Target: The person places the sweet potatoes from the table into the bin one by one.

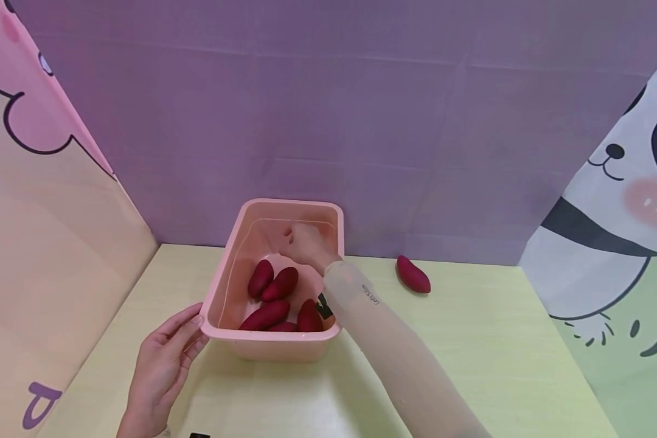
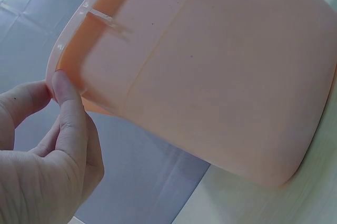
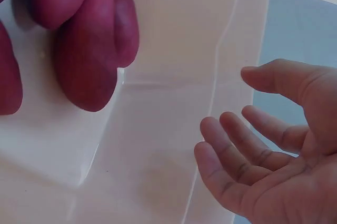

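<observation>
A pink plastic bin (image 1: 279,350) stands on the table with several dark red sweet potatoes (image 1: 266,316) lying at its bottom, mostly toward the near side. My left hand (image 1: 161,359) pinches the bin's rim at the near left corner; the left wrist view shows thumb and fingers (image 2: 68,113) on either side of that rim. Over the far right part of the bin is my right hand (image 1: 305,244). In the right wrist view its thumb stands apart from loosely bent fingers (image 3: 226,179), and it holds nothing. The nearest sweet potatoes (image 3: 87,50) lie apart from it.
One more sweet potato (image 1: 413,275) lies on the pale yellow table (image 1: 471,353), right of the bin. A purple cloth wall (image 1: 328,121) rises close behind the bin. Printed panels with cartoon animals, one a panda (image 1: 635,176), close off both sides.
</observation>
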The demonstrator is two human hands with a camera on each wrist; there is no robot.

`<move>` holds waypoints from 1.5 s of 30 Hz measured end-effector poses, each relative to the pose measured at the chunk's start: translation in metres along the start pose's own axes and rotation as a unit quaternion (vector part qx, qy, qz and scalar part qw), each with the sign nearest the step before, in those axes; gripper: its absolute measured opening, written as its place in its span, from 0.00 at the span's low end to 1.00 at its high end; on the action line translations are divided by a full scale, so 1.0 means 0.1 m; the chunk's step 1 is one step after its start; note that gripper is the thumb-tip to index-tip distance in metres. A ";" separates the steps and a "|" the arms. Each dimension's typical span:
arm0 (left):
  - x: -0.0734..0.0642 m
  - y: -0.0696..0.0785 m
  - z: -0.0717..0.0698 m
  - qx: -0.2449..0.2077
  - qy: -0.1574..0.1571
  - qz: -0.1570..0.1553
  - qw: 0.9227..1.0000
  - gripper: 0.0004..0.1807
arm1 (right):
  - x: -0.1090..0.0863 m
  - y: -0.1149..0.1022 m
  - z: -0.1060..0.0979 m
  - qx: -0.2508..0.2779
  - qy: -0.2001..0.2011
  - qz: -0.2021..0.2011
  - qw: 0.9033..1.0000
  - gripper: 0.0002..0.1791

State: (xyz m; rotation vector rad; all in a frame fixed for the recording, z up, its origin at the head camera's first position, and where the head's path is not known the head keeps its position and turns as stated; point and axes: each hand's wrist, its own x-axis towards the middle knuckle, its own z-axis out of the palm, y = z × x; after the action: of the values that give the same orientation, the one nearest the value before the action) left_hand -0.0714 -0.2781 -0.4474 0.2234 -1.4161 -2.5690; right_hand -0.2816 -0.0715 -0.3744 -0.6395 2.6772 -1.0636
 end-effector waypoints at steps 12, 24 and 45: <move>-0.01 0.01 0.04 0.013 0.018 -0.009 1.000 0.12 | -0.15 -0.24 -0.59 0.046 0.032 -0.057 0.997 0.21; 0.01 0.02 0.03 0.010 0.014 -0.005 1.000 0.12 | -0.51 0.18 -0.93 0.066 0.063 -0.049 0.995 0.23; -0.01 0.02 0.06 0.026 0.031 -0.014 0.999 0.12 | -1.11 1.74 -1.15 0.091 0.211 0.018 0.973 0.21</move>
State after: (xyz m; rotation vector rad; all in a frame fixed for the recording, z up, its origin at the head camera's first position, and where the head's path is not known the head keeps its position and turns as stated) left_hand -0.0718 -0.2743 -0.4426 0.3305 -1.4687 -2.5265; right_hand -0.2760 0.1623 -0.4091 -0.3581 2.8663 -1.5661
